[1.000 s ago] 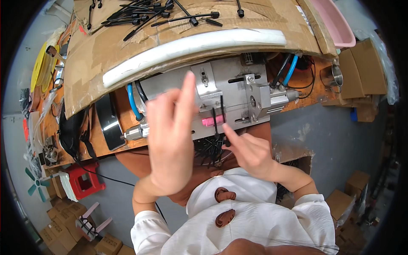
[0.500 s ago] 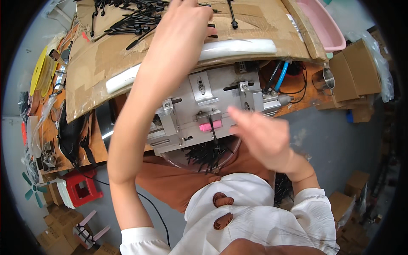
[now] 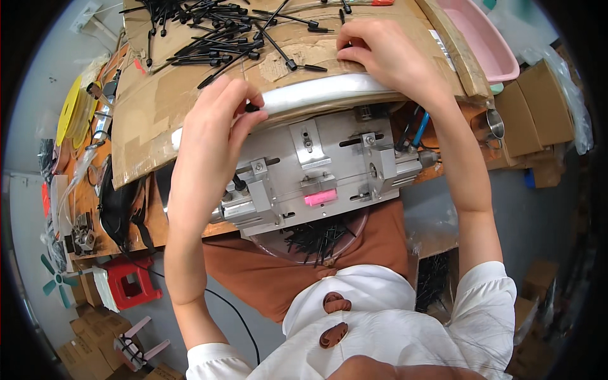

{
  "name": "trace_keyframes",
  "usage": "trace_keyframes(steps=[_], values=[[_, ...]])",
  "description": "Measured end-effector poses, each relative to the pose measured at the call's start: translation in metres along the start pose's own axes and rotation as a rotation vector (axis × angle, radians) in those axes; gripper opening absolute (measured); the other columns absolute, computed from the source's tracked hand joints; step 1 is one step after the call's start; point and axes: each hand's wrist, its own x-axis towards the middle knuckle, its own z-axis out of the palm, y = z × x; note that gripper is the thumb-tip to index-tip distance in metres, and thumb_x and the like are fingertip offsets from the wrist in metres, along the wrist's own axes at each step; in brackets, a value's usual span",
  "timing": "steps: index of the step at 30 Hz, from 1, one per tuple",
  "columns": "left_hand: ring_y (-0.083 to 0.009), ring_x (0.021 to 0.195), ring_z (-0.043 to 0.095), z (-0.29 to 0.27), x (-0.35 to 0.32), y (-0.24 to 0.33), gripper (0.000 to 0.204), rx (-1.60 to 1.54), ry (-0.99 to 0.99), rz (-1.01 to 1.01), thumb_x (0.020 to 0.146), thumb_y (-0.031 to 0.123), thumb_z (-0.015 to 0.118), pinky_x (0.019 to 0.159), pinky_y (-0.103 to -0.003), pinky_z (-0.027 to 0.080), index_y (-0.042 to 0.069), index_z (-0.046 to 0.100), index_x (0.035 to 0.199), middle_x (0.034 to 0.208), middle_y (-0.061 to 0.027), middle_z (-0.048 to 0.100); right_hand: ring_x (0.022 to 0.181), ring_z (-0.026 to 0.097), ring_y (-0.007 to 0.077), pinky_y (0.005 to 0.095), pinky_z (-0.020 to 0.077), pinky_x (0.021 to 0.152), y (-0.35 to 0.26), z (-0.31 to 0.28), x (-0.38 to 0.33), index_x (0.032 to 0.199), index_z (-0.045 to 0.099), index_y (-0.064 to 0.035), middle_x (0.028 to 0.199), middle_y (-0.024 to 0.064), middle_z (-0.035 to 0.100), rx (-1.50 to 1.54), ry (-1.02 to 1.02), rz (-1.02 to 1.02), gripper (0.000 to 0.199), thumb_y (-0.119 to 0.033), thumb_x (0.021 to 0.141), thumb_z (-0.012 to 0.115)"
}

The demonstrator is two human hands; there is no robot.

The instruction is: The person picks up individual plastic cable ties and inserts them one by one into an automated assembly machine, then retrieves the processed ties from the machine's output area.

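Observation:
Over the padded front edge of the cardboard, my left hand [image 3: 215, 120] is closed, pinching a small black piece [image 3: 252, 107]; the rest of that piece is hidden. Farther right, my right hand [image 3: 389, 54] rests at the cardboard, fingertips pinched on a thin black rod, mostly covered by them. Between the hands lie black rods with thick heads [image 3: 278, 49], and a larger pile of them [image 3: 218, 47] spreads to the left. Nearer me is a metal fixture [image 3: 304, 168] with a clamp block at each side and a pink piece [image 3: 320, 197] in the middle.
A white padded strip [image 3: 323, 90] runs along the cardboard's [image 3: 158, 95] front edge. Below the fixture, a round tub [image 3: 358, 237] on my lap holds many black rods. A pink basin [image 3: 484, 44] and metal cup [image 3: 493, 123] stand right; a red stool [image 3: 130, 285] is lower left.
My left hand has come down from the pile to the padded edge. My right hand has moved from beside the fixture up to the cardboard. The rod across the pink piece is gone.

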Motion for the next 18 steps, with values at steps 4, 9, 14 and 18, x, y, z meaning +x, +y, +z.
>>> trace_keyframes(steps=[4, 9, 14, 18], values=[[-0.0232, 0.074, 0.055, 0.001, -0.039, 0.016, 0.029, 0.060, 0.117, -0.113, 0.076, -0.003, 0.068, 0.067, -0.033, 0.046, 0.002, 0.060, 0.103, 0.083, -0.0113, 0.052, 0.063, 0.057, 0.0164, 0.0280, 0.0430, 0.056, -0.017, -0.021, -0.019, 0.098, 0.064, 0.0001, 0.081, 0.0107, 0.067, -0.037, 0.172, 0.054, 0.015, -0.012, 0.089, 0.063], [-0.0241, 0.087, 0.054, 0.050, -0.126, 0.043, 0.042, 0.008, 0.207, -0.086, 0.069, -0.008, 0.069, 0.075, -0.034, 0.047, 0.004, 0.065, 0.110, 0.096, -0.0118, 0.055, 0.068, 0.060, 0.0127, 0.0224, 0.0416, 0.053, -0.034, -0.040, -0.055, 0.105, 0.062, 0.0030, 0.090, 0.0137, 0.070, 0.554, 0.349, 0.336, 0.020, -0.013, 0.093, 0.059], [-0.0282, 0.090, 0.050, 0.108, -0.142, 0.069, 0.067, 0.014, 0.011, -0.164, 0.071, -0.011, 0.065, 0.078, -0.036, 0.045, -0.003, 0.045, 0.135, 0.099, -0.0127, 0.053, 0.071, 0.062, 0.0123, 0.0181, 0.0420, 0.052, -0.052, -0.029, -0.077, 0.116, 0.057, 0.0056, 0.095, 0.0187, 0.069, 0.770, 0.384, 0.292, 0.028, -0.014, 0.097, 0.053], [-0.0289, 0.090, 0.049, 0.119, -0.140, 0.071, 0.073, 0.114, -0.067, -0.178, 0.073, -0.010, 0.063, 0.078, -0.038, 0.044, -0.005, 0.036, 0.141, 0.100, -0.0127, 0.051, 0.070, 0.063, 0.0136, 0.0202, 0.0454, 0.052, -0.073, -0.037, -0.084, 0.108, 0.059, 0.0045, 0.092, 0.0173, 0.069, 0.843, 0.476, 0.337, 0.021, -0.009, 0.092, 0.060]])
